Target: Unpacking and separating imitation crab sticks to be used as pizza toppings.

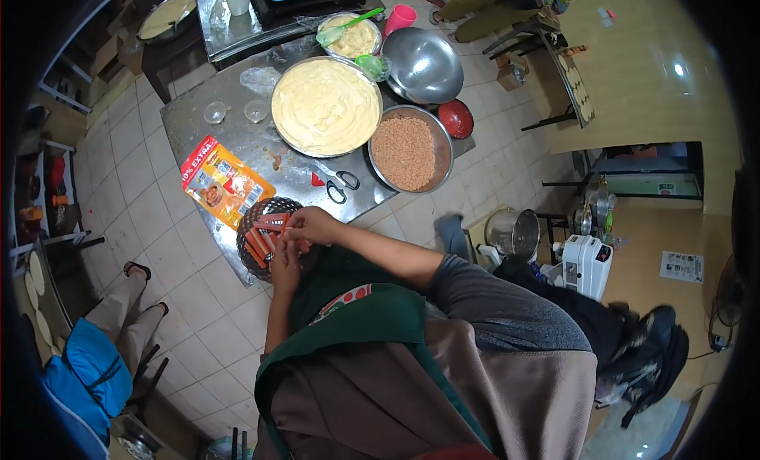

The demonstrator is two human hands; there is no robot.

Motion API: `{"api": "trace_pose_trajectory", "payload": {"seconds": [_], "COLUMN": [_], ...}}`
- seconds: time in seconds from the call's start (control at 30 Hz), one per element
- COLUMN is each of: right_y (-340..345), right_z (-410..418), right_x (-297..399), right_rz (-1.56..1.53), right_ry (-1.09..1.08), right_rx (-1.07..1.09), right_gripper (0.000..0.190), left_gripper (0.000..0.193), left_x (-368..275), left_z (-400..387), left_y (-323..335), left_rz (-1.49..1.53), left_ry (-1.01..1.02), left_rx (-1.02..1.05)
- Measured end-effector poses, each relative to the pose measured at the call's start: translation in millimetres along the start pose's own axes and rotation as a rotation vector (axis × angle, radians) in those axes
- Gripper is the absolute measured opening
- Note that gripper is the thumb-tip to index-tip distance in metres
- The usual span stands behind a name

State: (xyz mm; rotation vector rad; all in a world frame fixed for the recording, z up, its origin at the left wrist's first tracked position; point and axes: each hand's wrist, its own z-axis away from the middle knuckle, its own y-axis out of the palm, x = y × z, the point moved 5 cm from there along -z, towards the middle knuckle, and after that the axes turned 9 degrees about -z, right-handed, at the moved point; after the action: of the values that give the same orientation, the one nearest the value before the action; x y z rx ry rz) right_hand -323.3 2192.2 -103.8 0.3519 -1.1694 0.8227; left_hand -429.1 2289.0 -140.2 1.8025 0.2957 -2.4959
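Observation:
My right hand (pixel 316 225) and my left hand (pixel 286 264) meet over a dark woven plastic basket (pixel 243 246) at the table's near corner. Between their pinched fingertips is what looks like a crab stick, mostly hidden by the fingers. More orange-and-white crab sticks (pixel 256 244) lie loosely in the basket. Just beyond it, an orange food packet (pixel 228 184) with a red top band lies flat. A pair of black-handled scissors (pixel 336 181) rests on the table, beside a small red scrap (pixel 317 179).
On the metal table (pixel 196 118) stand a large bowl of pale creamy mixture (pixel 326 106), a bowl of brown crumbly filling (pixel 404 151) and a steel bowl (pixel 423 65). A green spatula (pixel 350 28) lies across a smaller bowl. A person in blue (pixel 98 365) is at the left.

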Motion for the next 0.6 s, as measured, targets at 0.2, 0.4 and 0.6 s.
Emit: {"api": "trace_pose_trajectory", "payload": {"seconds": [0.2, 0.4, 0.6], "right_y": [9, 15, 35], "right_z": [6, 9, 26], "right_x": [10, 9, 9], "right_rz": [-0.185, -0.006, -0.407], "right_ry": [-0.129, -0.204, 0.024], "right_rx": [-0.052, -0.086, 0.141], "right_gripper": [0.022, 0.02, 0.017], "left_gripper": [0.027, 0.035, 0.062], "left_x": [-14, -14, -10], "left_z": [6, 12, 13], "left_y": [-8, -2, -7], "left_rz": [0.168, 0.194, 0.256], "left_ry": [0.08, 0.065, 0.156], "left_rx": [0.034, 0.017, -0.197]}}
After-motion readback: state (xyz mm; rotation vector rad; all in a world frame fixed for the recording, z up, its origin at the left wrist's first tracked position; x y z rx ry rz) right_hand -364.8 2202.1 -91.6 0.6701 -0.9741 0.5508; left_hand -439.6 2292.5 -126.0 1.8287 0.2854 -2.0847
